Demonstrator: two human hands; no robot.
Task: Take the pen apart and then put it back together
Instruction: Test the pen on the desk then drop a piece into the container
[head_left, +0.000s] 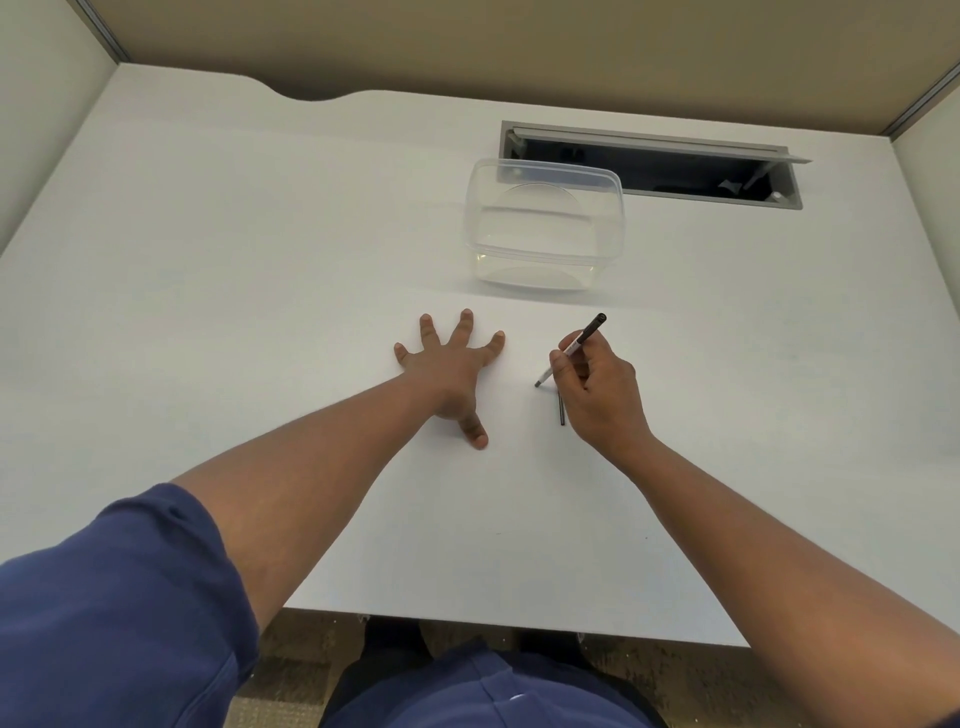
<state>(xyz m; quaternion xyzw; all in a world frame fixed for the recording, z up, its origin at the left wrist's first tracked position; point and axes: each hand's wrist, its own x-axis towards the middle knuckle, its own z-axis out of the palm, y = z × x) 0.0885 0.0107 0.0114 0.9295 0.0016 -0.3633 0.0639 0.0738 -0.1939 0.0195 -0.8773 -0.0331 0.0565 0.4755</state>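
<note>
1. White table (234, 312) carries everything we can see; a clear plastic container (545, 228) stands far of the hands and looks empty, and an open cable hatch (675, 171) is set into the top just beyond it.
2. Our right hand (597, 395) holds the pen (574, 347) slanted, its light tip end down on or just above the table, its dark end pointing up and far-right. The grip there is clamped on the pen barrel between thumb and fingers.
3. Our left hand (452, 369) lies flat on the table to the left of the pen, fingers spread apart, holding nothing and well clear of the pen.
4. A thin dark rod (561, 413) lies on the table just near of the pen tip, partly hidden under the right hand. We judge it to be the ink refill or another inner part, but it is too small to say for certain.
5. Step in hand, as we judge it: the pen is at least partly apart, with one piece set down. Whether we are finishing disassembly or starting reassembly, we cannot tell.
6. Next move likely calls for the left hand to come across and either take the rod or steady the barrel, since threading a thin part needs both hands and a lined-up opening.
7. Risk: the rod could roll if nudged by the right palm.
</note>
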